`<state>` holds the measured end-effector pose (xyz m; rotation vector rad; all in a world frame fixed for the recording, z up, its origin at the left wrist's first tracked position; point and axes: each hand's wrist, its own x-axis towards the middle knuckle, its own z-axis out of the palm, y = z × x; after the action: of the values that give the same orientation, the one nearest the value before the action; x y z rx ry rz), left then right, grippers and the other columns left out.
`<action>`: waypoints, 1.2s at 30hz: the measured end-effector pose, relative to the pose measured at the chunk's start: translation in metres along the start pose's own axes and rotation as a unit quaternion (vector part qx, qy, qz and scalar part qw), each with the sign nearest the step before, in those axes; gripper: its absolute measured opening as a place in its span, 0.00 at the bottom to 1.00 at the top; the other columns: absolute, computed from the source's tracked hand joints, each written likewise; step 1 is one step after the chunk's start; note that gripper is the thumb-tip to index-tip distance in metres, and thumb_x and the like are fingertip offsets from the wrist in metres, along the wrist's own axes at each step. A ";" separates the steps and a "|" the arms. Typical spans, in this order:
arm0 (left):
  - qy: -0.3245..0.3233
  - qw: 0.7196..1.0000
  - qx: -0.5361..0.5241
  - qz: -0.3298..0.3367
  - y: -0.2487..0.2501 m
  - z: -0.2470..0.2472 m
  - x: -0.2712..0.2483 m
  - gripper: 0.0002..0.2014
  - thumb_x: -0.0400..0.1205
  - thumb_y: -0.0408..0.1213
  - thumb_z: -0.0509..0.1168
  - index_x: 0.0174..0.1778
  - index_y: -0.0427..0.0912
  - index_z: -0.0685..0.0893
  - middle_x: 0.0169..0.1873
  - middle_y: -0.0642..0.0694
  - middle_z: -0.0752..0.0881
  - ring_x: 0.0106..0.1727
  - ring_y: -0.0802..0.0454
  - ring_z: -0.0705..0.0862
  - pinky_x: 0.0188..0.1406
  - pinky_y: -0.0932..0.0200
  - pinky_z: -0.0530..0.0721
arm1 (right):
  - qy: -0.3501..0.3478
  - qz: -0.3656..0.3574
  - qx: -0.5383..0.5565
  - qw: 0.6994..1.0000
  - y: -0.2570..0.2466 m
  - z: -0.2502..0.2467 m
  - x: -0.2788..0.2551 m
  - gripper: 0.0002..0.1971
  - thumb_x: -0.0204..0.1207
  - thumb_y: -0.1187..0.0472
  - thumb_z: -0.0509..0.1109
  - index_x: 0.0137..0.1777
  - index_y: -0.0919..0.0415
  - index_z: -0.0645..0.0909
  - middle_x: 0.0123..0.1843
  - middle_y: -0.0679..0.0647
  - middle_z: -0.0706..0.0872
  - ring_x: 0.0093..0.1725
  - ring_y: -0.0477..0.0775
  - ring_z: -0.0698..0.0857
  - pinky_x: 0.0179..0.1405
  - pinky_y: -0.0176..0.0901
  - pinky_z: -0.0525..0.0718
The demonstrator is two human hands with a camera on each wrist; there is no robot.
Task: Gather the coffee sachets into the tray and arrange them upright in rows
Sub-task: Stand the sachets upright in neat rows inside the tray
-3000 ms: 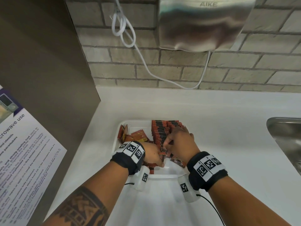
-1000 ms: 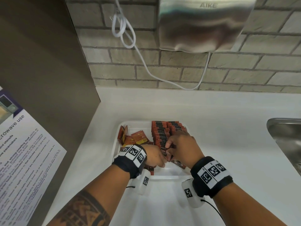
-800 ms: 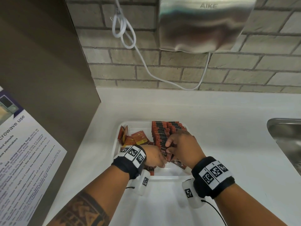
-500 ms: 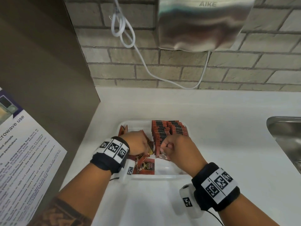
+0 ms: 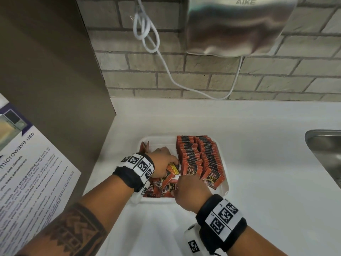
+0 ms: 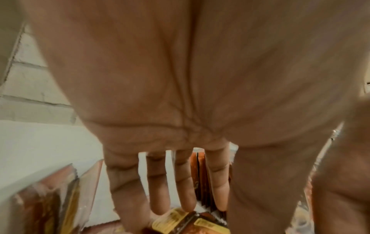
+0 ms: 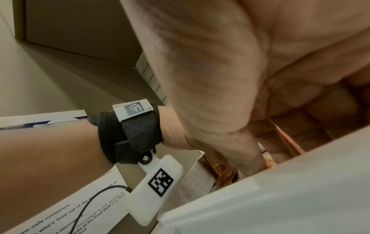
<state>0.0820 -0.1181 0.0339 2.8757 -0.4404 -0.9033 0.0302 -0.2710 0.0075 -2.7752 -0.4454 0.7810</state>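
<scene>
A white tray (image 5: 225, 189) sits on the counter. Two rows of upright red coffee sachets (image 5: 198, 154) fill its right half. Loose sachets (image 5: 158, 189) lie flat in its near left part, and two lean at the far left wall (image 5: 144, 147). My left hand (image 5: 174, 162) reaches over the loose pile. Its straight fingers (image 6: 180, 197) touch a yellow-labelled sachet (image 6: 172, 221). My right hand (image 5: 180, 182) is at the near end of the left row, fingers curled and thumb (image 7: 250, 158) down, pinching a loose sachet; the grip is mostly hidden.
A steel sink (image 5: 324, 150) lies at the right edge. A hand dryer (image 5: 238, 24) and its white cable (image 5: 166, 71) hang on the brick wall behind. A brown panel (image 5: 55, 71) with a microwave notice (image 5: 27, 172) stands on the left.
My left hand moved away from the right hand, to the far left over the loose sachets. My right hand drew back from the front of the rows toward the near loose pile.
</scene>
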 end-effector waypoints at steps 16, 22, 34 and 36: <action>-0.073 0.993 0.093 -0.010 0.009 0.001 0.003 0.44 0.79 0.33 0.71 0.87 0.60 0.57 0.74 0.37 0.73 0.70 0.38 0.79 0.66 0.40 0.83 | 0.021 -0.033 0.097 0.995 -0.011 0.005 0.006 0.14 0.84 0.62 0.62 0.65 0.63 0.83 0.59 0.59 0.88 0.55 0.59 0.87 0.52 0.44 0.85; -0.035 0.998 0.048 -0.026 0.005 -0.001 0.003 0.32 0.77 0.32 0.70 0.79 0.49 0.73 0.70 0.42 0.77 0.65 0.44 0.80 0.69 0.45 0.81 | 0.034 -0.021 0.109 0.993 -0.005 0.005 0.006 0.13 0.84 0.59 0.65 0.65 0.61 0.81 0.58 0.57 0.87 0.55 0.57 0.86 0.46 0.41 0.81; -0.061 0.995 0.074 -0.036 0.007 0.000 0.010 0.37 0.80 0.37 0.66 0.86 0.60 0.63 0.80 0.43 0.70 0.78 0.41 0.72 0.81 0.33 0.67 | 0.033 -0.026 0.103 0.994 -0.007 0.011 0.008 0.15 0.83 0.58 0.66 0.67 0.62 0.80 0.59 0.57 0.87 0.55 0.57 0.87 0.51 0.44 0.85; -0.061 0.994 0.084 -0.044 0.008 -0.002 0.009 0.33 0.81 0.37 0.65 0.85 0.56 0.68 0.80 0.43 0.71 0.78 0.41 0.73 0.82 0.30 0.63 | 0.032 -0.031 0.103 0.994 -0.007 0.010 0.007 0.15 0.83 0.59 0.65 0.68 0.62 0.80 0.59 0.57 0.88 0.53 0.56 0.86 0.50 0.43 0.85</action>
<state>0.0886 -0.1288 0.0324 3.0227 -0.4228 -1.1124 0.0288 -0.2604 -0.0026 -2.5735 -0.4126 0.6801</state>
